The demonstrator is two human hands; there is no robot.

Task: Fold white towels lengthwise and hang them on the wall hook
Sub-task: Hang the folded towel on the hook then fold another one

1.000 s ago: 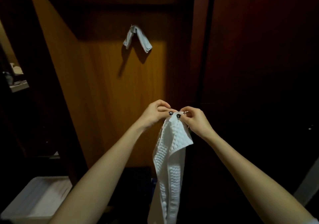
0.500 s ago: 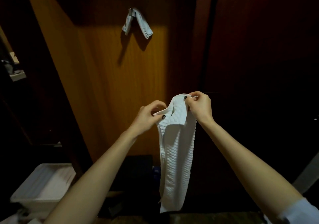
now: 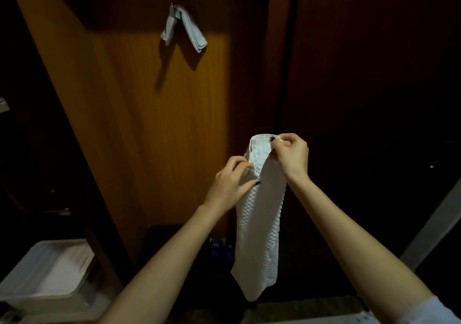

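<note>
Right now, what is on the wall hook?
A folded white towel hangs over the hook, its two ends spreading downward against the wooden panel. Only the hook's metal top shows; the towel covers the rest.

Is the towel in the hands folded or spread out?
Folded lengthwise: the white towel hangs as a narrow strip, its top edge doubled over between the right hand and the left hand, which both pinch it.

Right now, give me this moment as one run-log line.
step: folding towel lengthwise | left hand: pinches towel edge | right hand: pinches top corner | towel: hangs as narrow strip | hook: carries second towel
</note>
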